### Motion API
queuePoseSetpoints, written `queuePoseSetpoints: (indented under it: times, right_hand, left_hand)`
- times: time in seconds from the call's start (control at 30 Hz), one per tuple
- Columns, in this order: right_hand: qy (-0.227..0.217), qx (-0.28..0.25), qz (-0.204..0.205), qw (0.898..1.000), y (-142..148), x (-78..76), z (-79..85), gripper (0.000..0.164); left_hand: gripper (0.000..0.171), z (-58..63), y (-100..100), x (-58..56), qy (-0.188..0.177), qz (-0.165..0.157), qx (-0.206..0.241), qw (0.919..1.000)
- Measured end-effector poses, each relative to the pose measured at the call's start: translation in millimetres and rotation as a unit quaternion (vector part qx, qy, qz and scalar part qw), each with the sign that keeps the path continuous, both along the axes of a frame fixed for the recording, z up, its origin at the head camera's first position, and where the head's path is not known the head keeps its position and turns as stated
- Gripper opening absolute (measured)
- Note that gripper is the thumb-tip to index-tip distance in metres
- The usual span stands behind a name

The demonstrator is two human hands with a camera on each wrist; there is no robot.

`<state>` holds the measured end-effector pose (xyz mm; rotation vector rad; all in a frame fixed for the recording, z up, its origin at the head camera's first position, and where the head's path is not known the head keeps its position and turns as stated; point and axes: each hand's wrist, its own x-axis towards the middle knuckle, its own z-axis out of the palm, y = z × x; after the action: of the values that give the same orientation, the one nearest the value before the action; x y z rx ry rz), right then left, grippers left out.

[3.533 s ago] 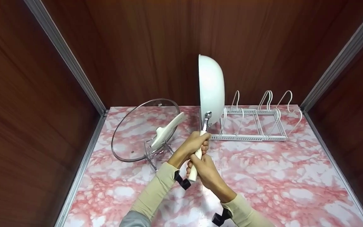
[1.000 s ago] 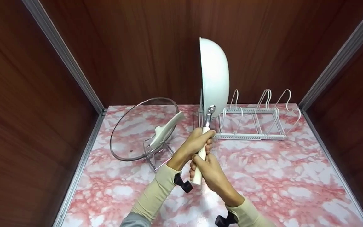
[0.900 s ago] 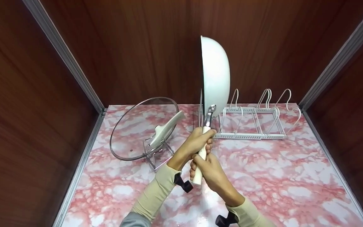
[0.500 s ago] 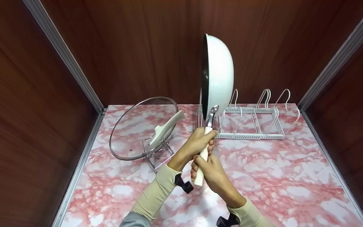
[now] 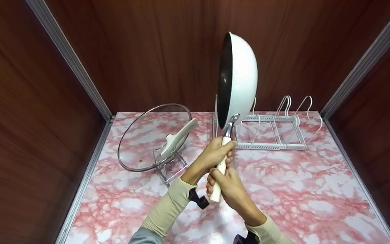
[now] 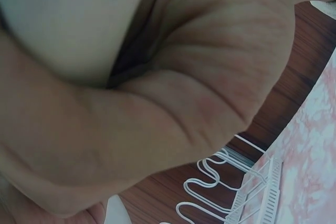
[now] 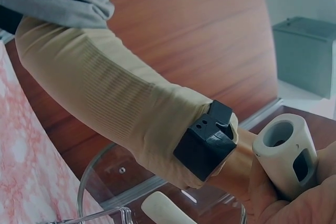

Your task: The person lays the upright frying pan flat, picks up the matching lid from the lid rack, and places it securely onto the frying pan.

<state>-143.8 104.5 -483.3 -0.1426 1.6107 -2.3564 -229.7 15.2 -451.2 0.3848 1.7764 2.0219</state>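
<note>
Pan (image 5: 245,74) is held up on edge, near the white rack (image 5: 266,146) — left hand (image 5: 215,152) higher, right hand (image 5: 229,184) lower, fingers of both curled round its handle (image 5: 216,194). This looks like the holding step — moving it likely calls for a firm two-hand grip.

A white, dark-lined pan (image 5: 239,79) is held nearly on edge. The wire rack (image 5: 262,146) is partly hidden behind it.
</note>
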Motion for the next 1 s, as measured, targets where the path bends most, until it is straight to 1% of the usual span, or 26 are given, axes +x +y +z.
queuePoseSetpoints:
  times: [0.27, 0.4, 0.5, 0.67, 0.87, 1.0]
  right_hand:
    - [0.003, -0.014, 0.019, 1.000, 2.4, 1.3, 2.1, 0.017]
    - [0.010, -0.021, 0.033, 0.999, 4.8, 0.4, 1.8, 0.020]
    - [0.011, -0.023, 0.043, 0.999, 7.5, -0.5, 0.4, 0.022]
    - [0.014, -0.028, 0.060, 0.998, 11.9, -1.9, -2.5, 0.021]
    - [0.021, -0.054, 0.075, 0.995, 13.7, -3.6, -4.9, 0.025]
    - [0.028, -0.065, 0.078, 0.994, 13.7, -2.7, -5.1, 0.018]
  left_hand:
    - [0.020, 1.9, 0.9, 1.6, 0.005, 0.006, 0.001, 1.0000]
    - [0.017, 1.7, 1.2, 2.1, 0.011, 0.008, 0.013, 0.9998]
    - [0.012, -1.4, 1.6, 2.0, 0.014, 0.006, 0.026, 0.9995]
    - [0.006, -8.7, 2.9, 0.8, 0.004, -0.009, 0.076, 0.9971]
    - [0.006, -13.6, 4.0, -1.0, -0.005, -0.044, 0.141, 0.9890]
    - [0.009, -17.0, 3.5, -3.3, 0.001, -0.070, 0.166, 0.9837]
